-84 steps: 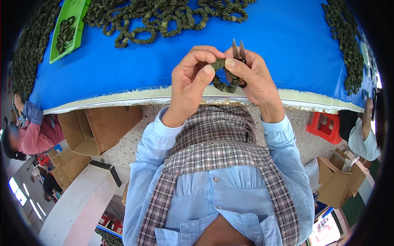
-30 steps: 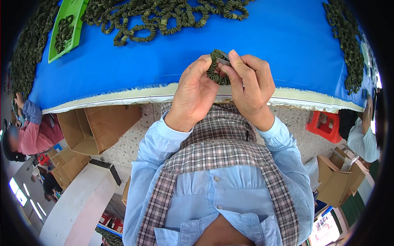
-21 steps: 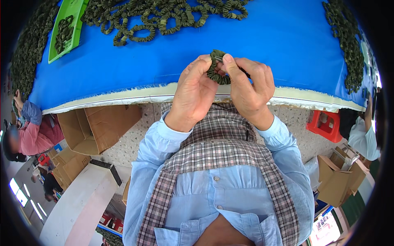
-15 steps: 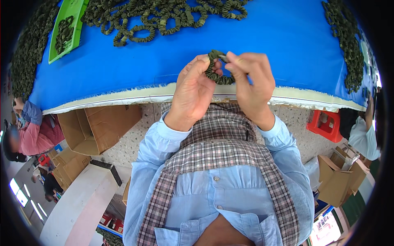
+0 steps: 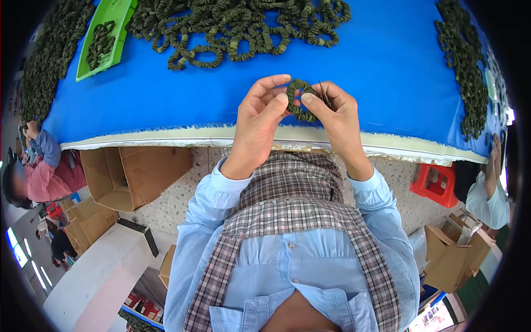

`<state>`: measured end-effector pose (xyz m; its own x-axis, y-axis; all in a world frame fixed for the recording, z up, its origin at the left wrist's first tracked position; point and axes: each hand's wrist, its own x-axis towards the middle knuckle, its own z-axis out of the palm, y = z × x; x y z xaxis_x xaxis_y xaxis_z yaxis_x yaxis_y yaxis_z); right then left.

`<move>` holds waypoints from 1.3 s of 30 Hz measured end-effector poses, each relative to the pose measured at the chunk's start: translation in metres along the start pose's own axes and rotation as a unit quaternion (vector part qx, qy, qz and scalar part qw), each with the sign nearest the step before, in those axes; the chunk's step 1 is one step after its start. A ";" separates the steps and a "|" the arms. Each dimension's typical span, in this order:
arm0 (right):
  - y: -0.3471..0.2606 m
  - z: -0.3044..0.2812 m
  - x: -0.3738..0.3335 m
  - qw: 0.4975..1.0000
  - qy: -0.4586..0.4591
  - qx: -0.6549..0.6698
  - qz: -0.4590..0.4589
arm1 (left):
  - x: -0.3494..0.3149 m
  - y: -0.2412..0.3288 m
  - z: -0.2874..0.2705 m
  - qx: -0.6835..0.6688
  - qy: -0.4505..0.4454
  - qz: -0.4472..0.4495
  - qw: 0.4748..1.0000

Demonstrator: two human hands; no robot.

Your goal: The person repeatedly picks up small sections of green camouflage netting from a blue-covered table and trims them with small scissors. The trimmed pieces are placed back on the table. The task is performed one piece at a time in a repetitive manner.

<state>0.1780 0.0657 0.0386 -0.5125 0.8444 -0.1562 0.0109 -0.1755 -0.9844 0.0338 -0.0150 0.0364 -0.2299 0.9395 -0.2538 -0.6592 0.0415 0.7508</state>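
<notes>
Above the near edge of the table I hold a dark green gathered fabric scrunchie between both hands. My left hand pinches its left side with thumb and fingers, the index finger raised above it. On the opposite side, my right hand grips the ring with the thumb across its front. A thin, dark, pointed tool sticks up among the right fingers; its kind cannot be made out. Farther off on the blue cloth lies a heap of similar scrunchies.
A green tray with a few scrunchies is at the far left. More scrunchies pile up along the left and right sides. Below stand a cardboard box and a red stool. People sit at either side.
My right hand has come down from the scrunchie's upper part to grip its right side. The thin tool now points upward. The ring has shifted slightly right and turned in my fingers.
</notes>
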 end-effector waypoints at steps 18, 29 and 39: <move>0.018 -0.001 0.025 0.982 -0.017 -0.182 -0.038 | 0.001 0.049 -0.082 -0.012 0.089 0.045 0.995; 0.021 0.008 0.022 0.978 0.013 -0.193 -0.076 | 0.095 0.249 -0.199 -0.080 0.222 0.352 0.906; 0.016 -0.004 0.024 0.989 -0.008 -0.149 0.019 | 0.007 0.046 -0.132 0.754 0.114 0.295 0.576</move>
<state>0.1691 0.0856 0.0190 -0.5197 0.8317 -0.1955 0.2827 -0.0485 -0.9580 -0.0923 -0.0518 -0.0114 -0.2965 0.8797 0.3717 0.9132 0.1473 0.3799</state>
